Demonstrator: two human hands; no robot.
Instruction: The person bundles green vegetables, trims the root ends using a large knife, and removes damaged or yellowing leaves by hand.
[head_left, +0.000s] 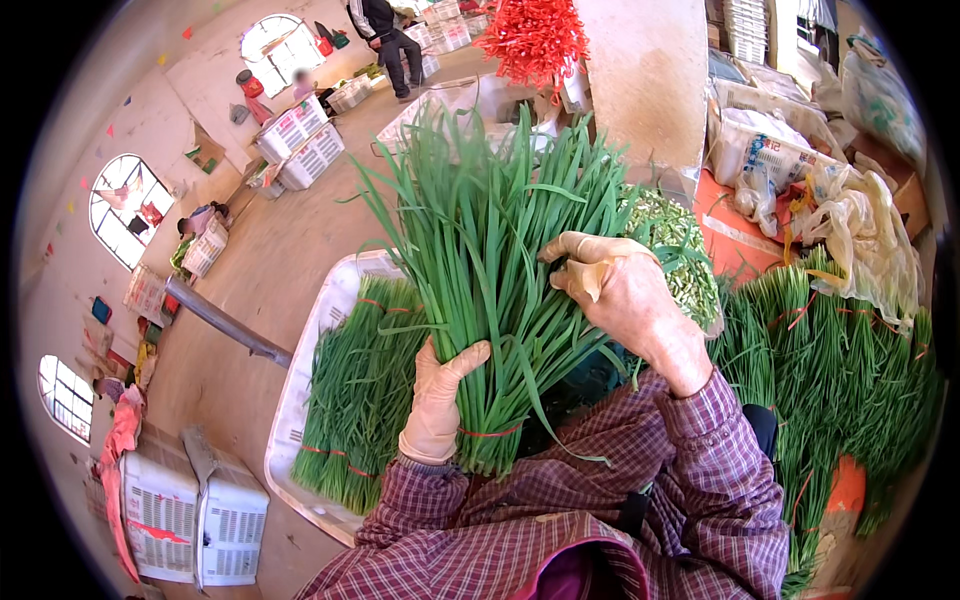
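A large bunch of long green leaves, which look like garlic chives (480, 247), stands fanned out before me, a red tie (491, 433) around its lower end. My left hand (442, 390), in a pale thin glove, grips the bunch low on its left side, thumb across the stems. At the bunch's right edge, my right hand (611, 289) has thumb and forefinger bent close together against the leaves; whether they pinch a leaf I cannot tell. It wears pale finger coverings, one torn. Some leaves hang loose below it.
A white plastic crate (300, 397) at left holds tied bunches. More tied bunches (825, 360) lie at right, near plastic bags (862, 232). Cut stem pieces (667, 247) are heaped behind my right hand. Red ties (536, 37) hang ahead. A metal pole (225, 319) juts in at left. People work farther off.
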